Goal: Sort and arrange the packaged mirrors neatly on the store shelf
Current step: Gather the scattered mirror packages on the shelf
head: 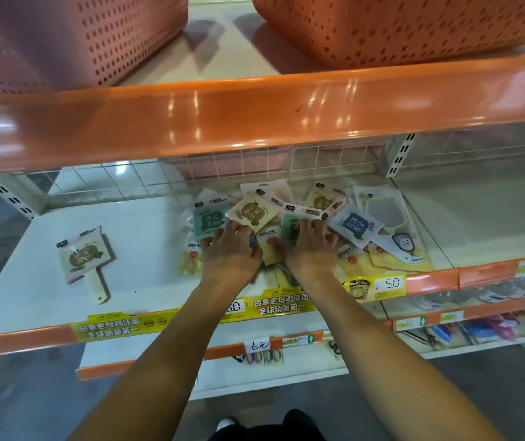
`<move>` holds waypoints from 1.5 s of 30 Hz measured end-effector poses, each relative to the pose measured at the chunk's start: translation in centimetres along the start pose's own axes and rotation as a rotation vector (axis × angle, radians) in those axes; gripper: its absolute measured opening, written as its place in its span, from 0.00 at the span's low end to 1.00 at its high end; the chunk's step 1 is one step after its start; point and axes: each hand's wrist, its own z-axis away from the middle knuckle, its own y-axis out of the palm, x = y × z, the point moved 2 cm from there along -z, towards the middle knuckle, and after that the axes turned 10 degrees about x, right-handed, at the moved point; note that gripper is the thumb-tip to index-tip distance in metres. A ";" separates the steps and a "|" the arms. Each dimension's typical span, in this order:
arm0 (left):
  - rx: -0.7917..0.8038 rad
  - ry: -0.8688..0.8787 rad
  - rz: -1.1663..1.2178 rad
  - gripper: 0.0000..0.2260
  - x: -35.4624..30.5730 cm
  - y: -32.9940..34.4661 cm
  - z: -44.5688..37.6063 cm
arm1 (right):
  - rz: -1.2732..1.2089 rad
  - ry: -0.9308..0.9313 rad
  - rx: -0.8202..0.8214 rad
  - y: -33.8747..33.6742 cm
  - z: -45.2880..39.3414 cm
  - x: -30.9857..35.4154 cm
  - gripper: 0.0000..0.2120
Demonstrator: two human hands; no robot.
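Bare white shelf (146,246) lies open between the lone packaged mirror (83,257) at left and the heaped pile of mirror packets (302,224) in the middle. Orange upper shelf edge (255,116) overhangs, limiting entry from above; wire grid (255,167) closes the back. Both hands, left hand (231,246) and right hand (310,246), occupy the pile's front.

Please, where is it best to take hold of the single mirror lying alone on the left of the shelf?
Probably by its handle. The lone mirror lies flat, apart from the pile, handle pointing toward the shelf's front edge. Coming from the front, fingers could pinch that narrow handle without covering the wide card.
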 end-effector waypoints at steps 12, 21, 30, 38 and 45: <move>-0.041 -0.034 -0.020 0.14 -1.1 0.2 0.7 | 0.020 -0.114 0.025 0.1 -0.4 -0.6 0.32; -0.152 -0.034 -0.045 0.14 -2.2 1.4 1.7 | -0.031 -0.304 -0.090 -0.9 0.6 -2.1 0.31; -0.144 -0.084 -0.025 0.18 -2.3 1.9 3.0 | -0.024 -0.429 -0.227 -1.5 2.1 -2.0 0.28; -0.181 -0.145 0.025 0.16 2.0 0.7 4.2 | -0.035 -0.485 -0.233 0.1 3.2 1.9 0.27; -0.177 -0.212 0.017 0.18 10.8 -1.6 6.5 | -0.010 -0.520 -0.137 3.9 5.1 9.7 0.27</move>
